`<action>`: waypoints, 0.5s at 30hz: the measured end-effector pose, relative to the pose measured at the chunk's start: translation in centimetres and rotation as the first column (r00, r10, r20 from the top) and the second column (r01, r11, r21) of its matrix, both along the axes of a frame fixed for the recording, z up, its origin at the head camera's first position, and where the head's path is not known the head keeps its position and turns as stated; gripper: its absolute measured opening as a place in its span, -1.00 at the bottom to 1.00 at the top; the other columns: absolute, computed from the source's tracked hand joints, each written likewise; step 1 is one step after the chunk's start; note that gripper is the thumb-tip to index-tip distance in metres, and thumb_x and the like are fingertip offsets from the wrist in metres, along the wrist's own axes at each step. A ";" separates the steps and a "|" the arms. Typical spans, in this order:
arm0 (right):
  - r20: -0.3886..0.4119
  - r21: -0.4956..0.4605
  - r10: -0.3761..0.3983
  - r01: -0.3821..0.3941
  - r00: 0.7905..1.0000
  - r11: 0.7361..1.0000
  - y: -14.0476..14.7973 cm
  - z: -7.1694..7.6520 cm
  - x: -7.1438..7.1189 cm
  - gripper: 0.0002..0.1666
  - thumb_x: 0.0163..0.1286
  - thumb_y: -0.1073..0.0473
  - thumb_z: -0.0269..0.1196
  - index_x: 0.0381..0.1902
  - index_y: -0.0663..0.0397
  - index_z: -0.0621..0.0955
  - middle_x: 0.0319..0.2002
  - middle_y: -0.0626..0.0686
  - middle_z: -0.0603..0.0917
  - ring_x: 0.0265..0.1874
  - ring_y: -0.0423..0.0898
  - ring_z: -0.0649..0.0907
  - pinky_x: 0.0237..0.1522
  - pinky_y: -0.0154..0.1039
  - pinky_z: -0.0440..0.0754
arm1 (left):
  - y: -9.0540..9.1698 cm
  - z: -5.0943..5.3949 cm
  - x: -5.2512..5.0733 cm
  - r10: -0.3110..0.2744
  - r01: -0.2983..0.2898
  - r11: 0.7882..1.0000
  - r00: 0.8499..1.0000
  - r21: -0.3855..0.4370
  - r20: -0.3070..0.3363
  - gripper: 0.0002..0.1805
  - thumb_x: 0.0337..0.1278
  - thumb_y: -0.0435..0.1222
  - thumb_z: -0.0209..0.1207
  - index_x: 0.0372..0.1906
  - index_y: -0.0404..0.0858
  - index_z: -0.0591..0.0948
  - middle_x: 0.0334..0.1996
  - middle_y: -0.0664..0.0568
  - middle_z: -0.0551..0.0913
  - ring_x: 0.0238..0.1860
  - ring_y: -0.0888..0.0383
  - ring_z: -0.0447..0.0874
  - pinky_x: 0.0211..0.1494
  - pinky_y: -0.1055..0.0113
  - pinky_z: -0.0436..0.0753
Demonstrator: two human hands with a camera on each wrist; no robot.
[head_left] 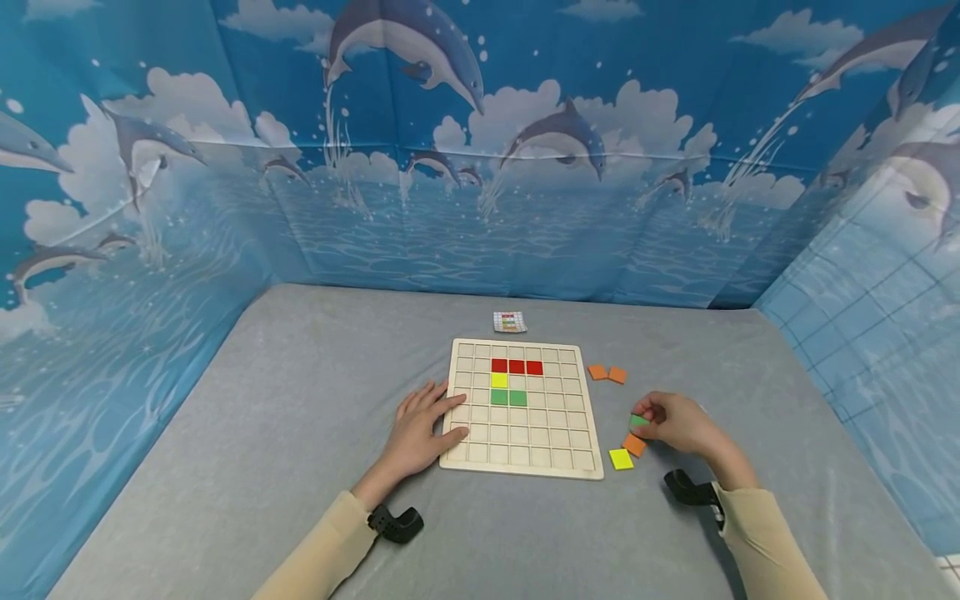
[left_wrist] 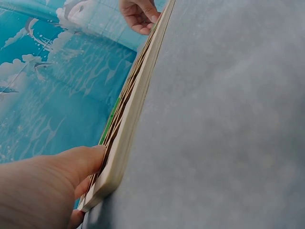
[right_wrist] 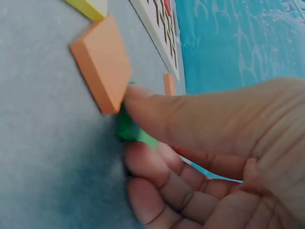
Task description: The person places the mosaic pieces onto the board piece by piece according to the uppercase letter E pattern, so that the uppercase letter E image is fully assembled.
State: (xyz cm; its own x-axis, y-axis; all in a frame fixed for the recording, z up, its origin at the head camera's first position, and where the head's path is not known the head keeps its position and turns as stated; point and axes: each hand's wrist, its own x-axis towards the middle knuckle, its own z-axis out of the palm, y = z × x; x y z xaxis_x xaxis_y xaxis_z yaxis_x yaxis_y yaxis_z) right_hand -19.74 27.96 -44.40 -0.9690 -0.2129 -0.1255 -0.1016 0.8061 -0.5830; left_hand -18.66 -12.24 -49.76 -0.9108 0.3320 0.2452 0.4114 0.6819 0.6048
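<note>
Right of the board [head_left: 558,458], I see the right hand [head_left: 675,423] pinching a green tile [head_left: 638,422] between thumb and fingertips, just far of an orange tile [head_left: 634,446]; the left hand [head_left: 422,427], fingers spread, touches the board's left edge.

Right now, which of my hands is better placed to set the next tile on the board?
Probably your right hand: its fingers pinch a green tile right of the board, near a loose orange tile and yellow tile. Your left hand rests on the board's left edge, farther from them.
</note>
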 end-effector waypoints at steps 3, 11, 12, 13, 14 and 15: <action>-0.003 0.014 -0.007 0.007 1.000 1.000 -0.3 -0.2 -0.1 -0.75 0.12 0.27 0.39 -0.27 0.27 0.60 -0.45 0.01 0.49 -0.46 -0.06 0.43 -0.46 -0.20 0.40 | 0.0 -0.1 0.0 0.002 -0.002 1.000 1.000 0.003 -0.005 -0.44 0.16 -0.04 0.23 0.26 -0.12 0.51 0.38 -0.12 0.23 0.43 -0.10 -0.02 0.36 -0.08 -0.11; -0.080 -0.002 0.039 -0.039 0.996 0.999 -0.8 -0.8 -0.2 -0.78 0.14 0.31 0.37 -0.30 0.21 0.55 -0.45 0.01 0.48 -0.51 -0.07 0.41 -0.49 -0.21 0.39 | -0.1 0.0 0.0 -0.001 0.001 1.000 1.000 0.004 -0.004 -0.43 0.16 -0.03 0.23 0.26 -0.12 0.51 0.38 -0.13 0.23 0.43 -0.10 -0.02 0.37 -0.07 -0.11; -0.092 -0.002 0.039 -0.039 0.995 0.999 -0.9 -0.9 -0.3 -0.79 0.16 0.30 0.37 -0.29 0.20 0.54 -0.45 0.01 0.48 -0.51 -0.08 0.42 -0.50 -0.21 0.39 | -0.1 -0.1 0.0 -0.003 0.003 1.000 1.000 0.004 -0.009 -0.43 0.16 -0.03 0.23 0.26 -0.13 0.51 0.38 -0.13 0.24 0.43 -0.11 -0.02 0.36 -0.08 -0.11; -0.101 -0.002 0.034 -0.034 0.994 0.999 -1.0 -1.1 -0.3 -0.79 0.17 0.30 0.36 -0.28 0.19 0.54 -0.45 0.00 0.48 -0.52 -0.08 0.42 -0.50 -0.21 0.40 | -0.1 -0.1 0.0 -0.004 0.004 1.000 1.000 0.005 -0.012 -0.44 0.16 -0.04 0.23 0.26 -0.13 0.51 0.38 -0.14 0.24 0.42 -0.12 -0.01 0.36 -0.09 -0.10; -0.108 0.002 0.028 -0.028 0.994 1.000 -1.1 -1.2 -0.3 -0.79 0.18 0.30 0.35 -0.27 0.18 0.53 -0.46 0.00 0.49 -0.52 -0.08 0.42 -0.50 -0.21 0.40 | -0.1 -0.1 0.1 -0.006 0.006 1.000 1.000 0.006 -0.015 -0.44 0.16 -0.04 0.24 0.25 -0.14 0.51 0.37 -0.14 0.24 0.42 -0.12 -0.01 0.36 -0.10 -0.10; -0.112 0.006 0.023 -0.022 0.993 1.000 -1.2 -1.3 -0.3 -0.80 0.20 0.29 0.34 -0.26 0.17 0.53 -0.47 0.00 0.49 -0.53 -0.09 0.43 -0.51 -0.21 0.40 | -0.2 -0.2 0.1 -0.007 0.007 1.000 1.000 0.007 -0.018 -0.44 0.16 -0.04 0.23 0.25 -0.14 0.52 0.37 -0.14 0.25 0.42 -0.13 -0.01 0.36 -0.10 -0.09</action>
State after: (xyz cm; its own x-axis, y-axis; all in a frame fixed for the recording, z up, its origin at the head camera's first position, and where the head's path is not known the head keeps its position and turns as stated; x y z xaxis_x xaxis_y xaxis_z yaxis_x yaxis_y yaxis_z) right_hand -20.07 26.79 -45.68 -0.9720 -0.2344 -0.0171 -0.1843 0.8055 -0.5632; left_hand -18.61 -12.40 -49.95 -0.9038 0.3370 0.2638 0.4273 0.6747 0.6019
